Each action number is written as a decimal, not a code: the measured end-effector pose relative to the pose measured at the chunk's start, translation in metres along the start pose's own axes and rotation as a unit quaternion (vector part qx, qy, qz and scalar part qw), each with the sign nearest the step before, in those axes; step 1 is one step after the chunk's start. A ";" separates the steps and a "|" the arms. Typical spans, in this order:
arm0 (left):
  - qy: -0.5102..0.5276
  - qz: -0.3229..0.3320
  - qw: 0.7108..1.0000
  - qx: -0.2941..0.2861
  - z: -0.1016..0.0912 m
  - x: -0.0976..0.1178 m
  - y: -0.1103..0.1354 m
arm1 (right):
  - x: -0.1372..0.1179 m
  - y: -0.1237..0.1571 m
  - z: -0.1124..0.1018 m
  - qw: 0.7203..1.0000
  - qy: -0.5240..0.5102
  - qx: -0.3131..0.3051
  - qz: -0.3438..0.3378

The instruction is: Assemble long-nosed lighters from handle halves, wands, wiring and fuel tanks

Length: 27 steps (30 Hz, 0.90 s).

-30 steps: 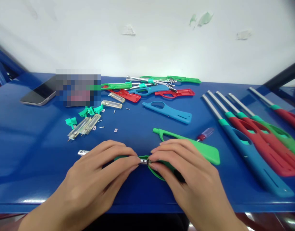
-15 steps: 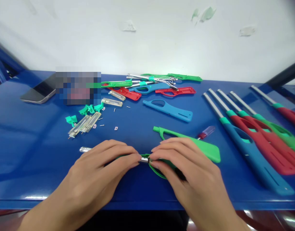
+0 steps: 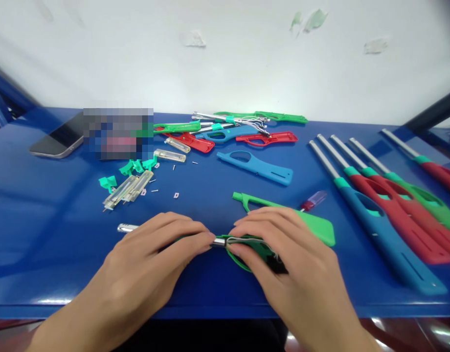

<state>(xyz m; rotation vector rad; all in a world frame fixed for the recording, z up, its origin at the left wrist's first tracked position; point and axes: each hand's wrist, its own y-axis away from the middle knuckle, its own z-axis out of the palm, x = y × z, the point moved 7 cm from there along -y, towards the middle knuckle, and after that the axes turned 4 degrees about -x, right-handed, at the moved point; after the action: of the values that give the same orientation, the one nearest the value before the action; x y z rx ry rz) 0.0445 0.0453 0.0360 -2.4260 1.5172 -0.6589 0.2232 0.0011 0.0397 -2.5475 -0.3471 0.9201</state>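
Observation:
Both of my hands rest on the blue table (image 3: 45,234) near its front edge, pinching a half-built green lighter (image 3: 247,247). My left hand (image 3: 151,269) grips the metal tube (image 3: 126,228), whose tip sticks out to the left of my fingers. My right hand (image 3: 283,259) presses on the green handle shell, where thin wires and a black part show. A second green handle half (image 3: 316,229) lies just behind my right hand, with a small red-handled screwdriver (image 3: 313,199) beside it.
Several finished lighters (image 3: 375,215) lie in a row at the right. Loose red, blue and green shells (image 3: 254,166) and tubes are heaped at the back centre. Clear fuel tanks (image 3: 129,188), green caps and tiny screws lie at the left. A phone (image 3: 58,142) lies far left.
My hands have drawn slightly apart along the lighter. More of the tube, the wires and the black part now show at my right fingers.

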 end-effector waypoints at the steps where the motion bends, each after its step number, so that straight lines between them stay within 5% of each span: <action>1: -0.001 0.000 1.000 -0.003 0.000 0.000 0.000 | 0.000 0.000 0.000 1.000 0.000 -0.001 -0.002; 27: -0.013 -0.016 1.000 -0.023 0.008 -0.001 0.006 | -0.007 -0.003 -0.001 0.999 0.008 -0.012 -0.035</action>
<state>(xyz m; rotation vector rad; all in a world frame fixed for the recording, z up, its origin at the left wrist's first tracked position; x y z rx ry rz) 0.0434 0.0436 0.0265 -2.4877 1.5016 -0.6016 0.2177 0.0012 0.0456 -2.5458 -0.4426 0.8752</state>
